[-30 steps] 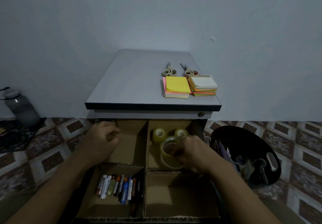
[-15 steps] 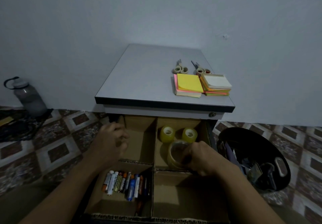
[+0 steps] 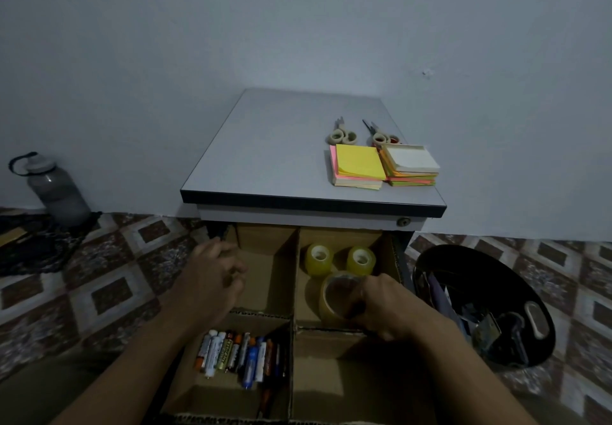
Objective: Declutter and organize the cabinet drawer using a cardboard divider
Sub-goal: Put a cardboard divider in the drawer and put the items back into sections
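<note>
The pulled-out drawer holds a cardboard divider (image 3: pixel 293 292) making four compartments. My right hand (image 3: pixel 385 308) grips a large clear tape roll (image 3: pixel 334 295) standing in the back right compartment, in front of two small yellowish tape rolls (image 3: pixel 318 258) (image 3: pixel 361 260). My left hand (image 3: pixel 215 279) rests with curled fingers on the drawer's left edge beside the bare back left compartment; I cannot see anything in it. Several batteries and pens (image 3: pixel 236 353) lie in the front left compartment. The front right compartment shows only cardboard.
On the cabinet top (image 3: pixel 281 146) lie two pairs of scissors (image 3: pixel 342 135) (image 3: pixel 381 136) and two sticky note stacks (image 3: pixel 359 166) (image 3: pixel 410 164). A black tray (image 3: pixel 440 259) with mixed items sits on the tiled floor at right. A grey bottle (image 3: pixel 56 189) stands at left.
The camera view has shifted so the cabinet sits further right. My right hand has lowered the large tape roll slightly within the back right compartment. The left hand stays at the drawer's left edge.
</note>
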Motion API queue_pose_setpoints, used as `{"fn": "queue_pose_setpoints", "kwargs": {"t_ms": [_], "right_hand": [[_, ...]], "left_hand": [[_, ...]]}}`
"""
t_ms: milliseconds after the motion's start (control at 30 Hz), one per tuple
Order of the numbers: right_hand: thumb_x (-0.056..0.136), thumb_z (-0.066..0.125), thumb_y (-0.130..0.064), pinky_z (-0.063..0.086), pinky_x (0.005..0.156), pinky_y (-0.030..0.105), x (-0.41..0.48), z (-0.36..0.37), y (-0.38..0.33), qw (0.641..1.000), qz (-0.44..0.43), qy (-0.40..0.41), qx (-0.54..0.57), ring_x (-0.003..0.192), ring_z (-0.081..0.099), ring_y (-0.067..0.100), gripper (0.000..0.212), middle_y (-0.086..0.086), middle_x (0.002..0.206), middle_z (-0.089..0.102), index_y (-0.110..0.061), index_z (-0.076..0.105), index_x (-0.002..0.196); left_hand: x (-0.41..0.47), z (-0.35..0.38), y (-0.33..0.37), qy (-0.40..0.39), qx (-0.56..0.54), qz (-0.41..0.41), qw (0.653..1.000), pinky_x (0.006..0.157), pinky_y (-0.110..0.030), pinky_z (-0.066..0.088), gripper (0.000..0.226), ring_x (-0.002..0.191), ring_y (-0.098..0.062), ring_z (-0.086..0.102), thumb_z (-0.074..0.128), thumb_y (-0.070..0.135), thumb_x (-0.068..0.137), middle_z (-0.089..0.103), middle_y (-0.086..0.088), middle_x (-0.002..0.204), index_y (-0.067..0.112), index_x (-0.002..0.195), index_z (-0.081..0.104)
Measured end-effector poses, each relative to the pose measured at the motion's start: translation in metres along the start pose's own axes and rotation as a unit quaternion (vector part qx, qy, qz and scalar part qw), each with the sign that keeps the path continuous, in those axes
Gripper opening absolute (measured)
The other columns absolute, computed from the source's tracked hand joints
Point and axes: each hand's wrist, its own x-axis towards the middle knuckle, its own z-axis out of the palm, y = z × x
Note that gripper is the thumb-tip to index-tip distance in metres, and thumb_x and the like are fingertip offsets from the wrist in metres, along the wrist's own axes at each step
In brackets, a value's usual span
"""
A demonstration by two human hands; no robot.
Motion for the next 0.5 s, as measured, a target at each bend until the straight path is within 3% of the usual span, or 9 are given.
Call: {"fn": "queue_pose_setpoints", "kwargs": {"t_ms": [133, 233, 300, 433, 500], "right_hand": [[0.095, 0.062, -0.023, 0.046, 0.082, 0.017, -0.005, 0.003, -0.001, 0.999, -0.001, 0.023, 0.022, 0.107, 0.062, 0.005, 0.025, -0.005, 0.123, 0.066, -0.031, 0.069, 0.117], [0.095, 0.062, -0.030, 0.043, 0.091, 0.015, -0.014, 0.001, -0.003, 0.996, -0.005, 0.054, 0.068, 0.115, 0.058, 0.002, 0.027, -0.010, 0.128, 0.064, -0.034, 0.067, 0.121], [0.095, 0.061, -0.031, 0.047, 0.089, 0.014, -0.021, -0.004, -0.005, 0.993, 0.006, 0.079, 0.091, 0.109, 0.061, 0.001, 0.027, -0.010, 0.125, 0.066, -0.035, 0.066, 0.122], [0.094, 0.063, -0.034, 0.055, 0.075, 0.016, -0.039, -0.031, -0.008, 0.980, 0.020, 0.154, 0.128, 0.085, 0.064, -0.005, 0.015, -0.014, 0.099, 0.069, -0.037, 0.069, 0.107], [0.093, 0.064, -0.034, 0.055, 0.070, 0.015, -0.048, -0.053, -0.013, 0.969, 0.018, 0.193, 0.150, 0.080, 0.064, -0.006, 0.008, -0.015, 0.089, 0.068, -0.036, 0.069, 0.099]], "left_hand": [[-0.002, -0.001, -0.001, -0.001, 0.000, -0.001, 1.000, 0.109, -0.029, 0.020, 0.013, 0.142, -0.019, 0.026, 0.069, 0.023, 0.089, 0.053, 0.003, 0.139, 0.024, 0.101, 0.075], [-0.004, -0.004, 0.003, -0.009, -0.007, -0.005, 1.000, 0.110, -0.029, 0.021, 0.014, 0.143, -0.019, 0.026, 0.069, 0.023, 0.090, 0.052, 0.001, 0.141, 0.023, 0.103, 0.074], [-0.006, -0.010, 0.009, -0.023, -0.016, -0.012, 1.000, 0.105, -0.023, 0.023, 0.016, 0.139, -0.016, 0.031, 0.067, 0.025, 0.092, 0.050, 0.004, 0.141, 0.023, 0.106, 0.073], [-0.012, -0.040, 0.036, -0.021, -0.062, 0.016, 0.998, 0.087, -0.022, 0.046, 0.008, 0.101, 0.003, 0.055, 0.063, 0.031, 0.093, 0.060, 0.019, 0.111, 0.031, 0.097, 0.070], [-0.012, -0.059, 0.059, -0.010, -0.079, 0.045, 0.996, 0.078, -0.016, 0.047, 0.007, 0.090, 0.006, 0.058, 0.063, 0.031, 0.093, 0.063, 0.021, 0.097, 0.033, 0.094, 0.070]]}}
